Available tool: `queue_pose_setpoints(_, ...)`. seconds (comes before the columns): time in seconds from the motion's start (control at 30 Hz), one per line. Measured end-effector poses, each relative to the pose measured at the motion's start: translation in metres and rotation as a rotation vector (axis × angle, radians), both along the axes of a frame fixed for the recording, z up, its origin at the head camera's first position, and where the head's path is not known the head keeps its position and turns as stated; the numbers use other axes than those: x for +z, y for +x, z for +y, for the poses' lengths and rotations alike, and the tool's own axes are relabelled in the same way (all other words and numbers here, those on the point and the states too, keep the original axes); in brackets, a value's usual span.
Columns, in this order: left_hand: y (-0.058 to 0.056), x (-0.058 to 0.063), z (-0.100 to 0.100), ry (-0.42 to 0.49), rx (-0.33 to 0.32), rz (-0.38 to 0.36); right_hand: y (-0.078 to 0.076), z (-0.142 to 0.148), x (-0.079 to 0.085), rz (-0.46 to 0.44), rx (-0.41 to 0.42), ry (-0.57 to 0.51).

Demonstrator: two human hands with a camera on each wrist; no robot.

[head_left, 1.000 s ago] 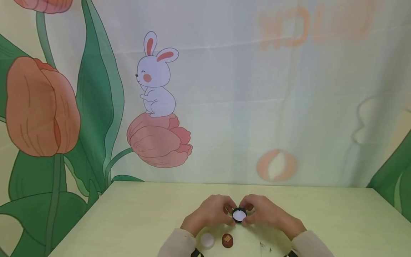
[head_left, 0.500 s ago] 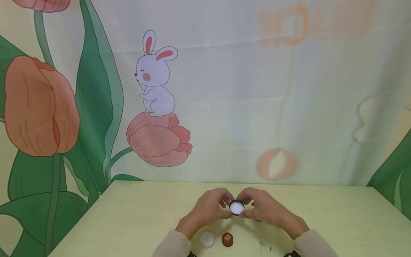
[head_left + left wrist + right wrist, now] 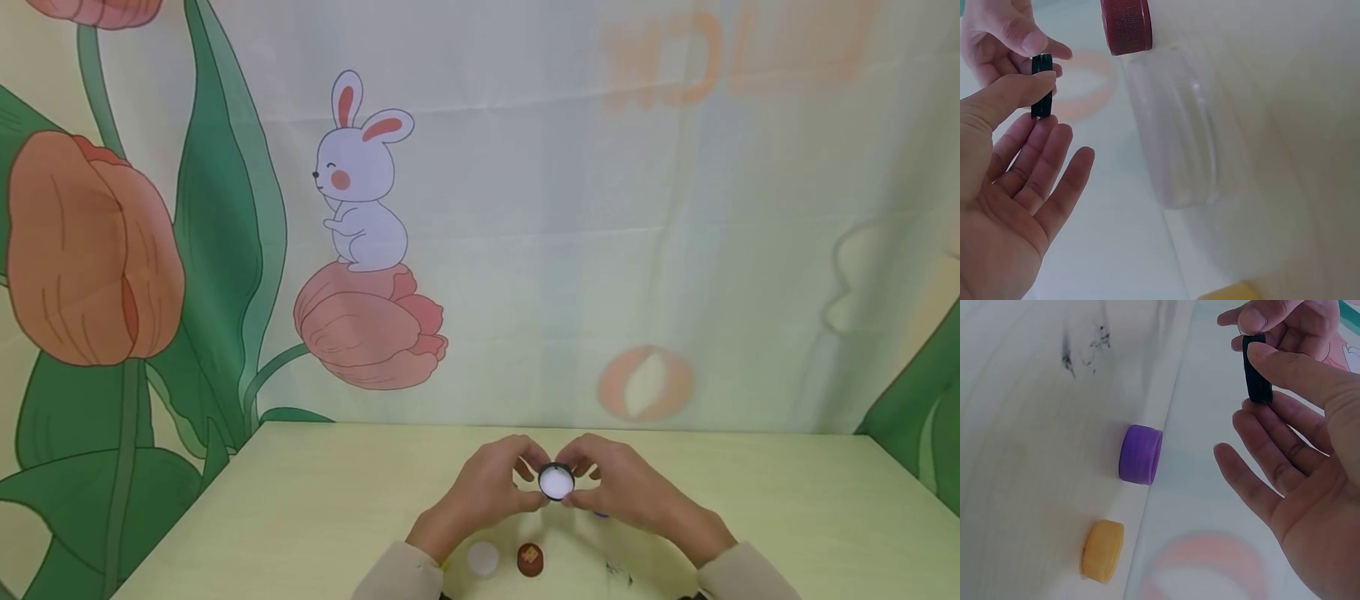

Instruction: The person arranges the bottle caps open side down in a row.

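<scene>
A round black cap with a white face [image 3: 557, 482] is held between both hands, well up from the table in the wrist views. My left hand [image 3: 495, 479] pinches its left edge between thumb and fingertips. The right hand [image 3: 626, 479] grips the opposite edge in the same way. Seen edge-on in the right wrist view, the black cap [image 3: 1256, 374] has the right thumb across it. The left wrist view shows the left thumb over the cap [image 3: 1041, 106], with the little finger held away from it.
Nearer me on the table [image 3: 315, 517] stand a dark red cap with a gold emblem [image 3: 530, 560] and a clear, whitish round piece [image 3: 483, 559]. A purple cap [image 3: 1140, 455] and a yellow cap [image 3: 1103, 551] lie under the right hand. Dark marks [image 3: 619, 573] stain the tabletop.
Both hands have lifted the black cap off the table, mostly during the first half second. Part of the purple cap now shows below the right hand.
</scene>
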State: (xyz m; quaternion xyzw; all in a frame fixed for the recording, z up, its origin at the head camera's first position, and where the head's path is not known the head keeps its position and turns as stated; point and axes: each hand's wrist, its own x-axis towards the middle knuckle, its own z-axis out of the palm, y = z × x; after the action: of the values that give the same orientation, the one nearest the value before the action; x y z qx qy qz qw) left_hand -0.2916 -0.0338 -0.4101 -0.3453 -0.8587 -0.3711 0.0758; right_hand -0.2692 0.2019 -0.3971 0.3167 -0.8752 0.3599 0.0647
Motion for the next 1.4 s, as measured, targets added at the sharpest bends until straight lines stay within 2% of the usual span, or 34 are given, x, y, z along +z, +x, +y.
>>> queue_pose_setpoints(0.5,0.0007,-0.0023,0.0013,0.062,-0.027,0.014,0.0013,0.0032,0.0016,-0.034,0.001,-0.044)
queue_pose_setpoints(0.93,-0.0002,-0.0014,0.0016,0.051,0.01,0.094,0.0023,0.0034,0.0028,-0.099,0.002,-0.068)
queue_pose_setpoints(1.17,-0.0006,-0.001,0.002,0.092,0.01,0.087,0.0029,0.0036,0.0042,-0.151,-0.022,-0.068)
queue_pose_setpoints(1.4,-0.0007,-0.0018,0.002,0.104,0.002,0.101,0.002,0.0049,0.0047,-0.127,-0.02,-0.067)
